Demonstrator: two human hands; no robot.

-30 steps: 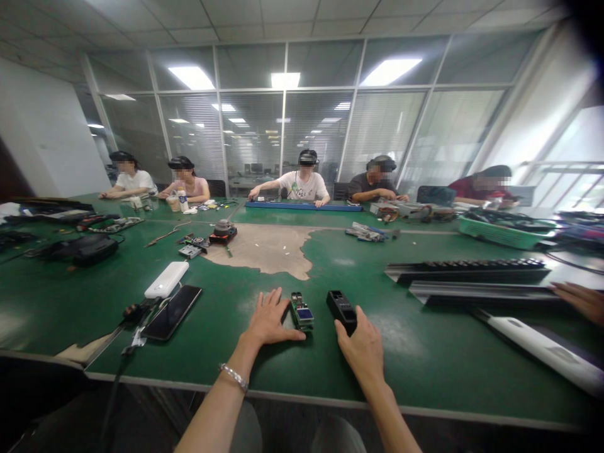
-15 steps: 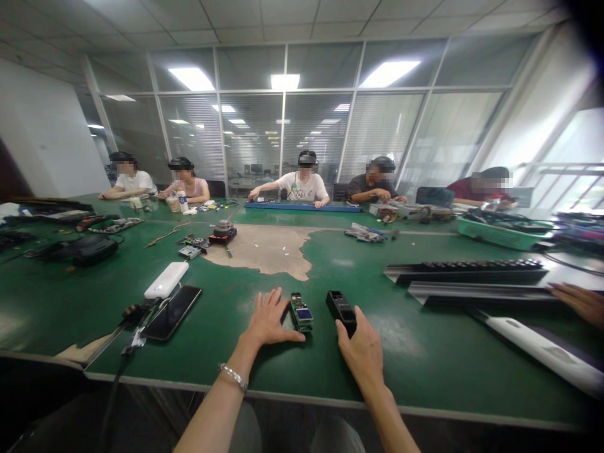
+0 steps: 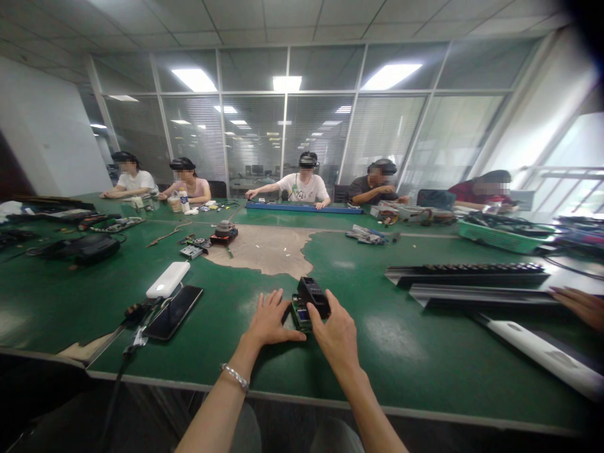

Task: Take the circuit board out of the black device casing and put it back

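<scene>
A green circuit board with a small screen (image 3: pixel 301 318) lies on the table in front of me. My left hand (image 3: pixel 271 321) rests just left of it, fingers spread and thumb stretched along its near end. In my right hand (image 3: pixel 336 327) is a black plastic casing (image 3: pixel 313 296), gripped between thumb and fingers. It is tilted over the right part of the board and hides some of it. Whether casing and board touch, I cannot tell.
A phone (image 3: pixel 173 313) and a white power bank (image 3: pixel 168 279) with cables lie to the left. Dark metal rails (image 3: pixel 481 296) and a white long-bodied device (image 3: pixel 542 352) lie right, near another person's hand (image 3: pixel 578 303). Several people sit across the green table (image 3: pixel 396 358).
My right hand has carried the black casing leftward, from beside the circuit board to over it. My left hand has stayed in place.
</scene>
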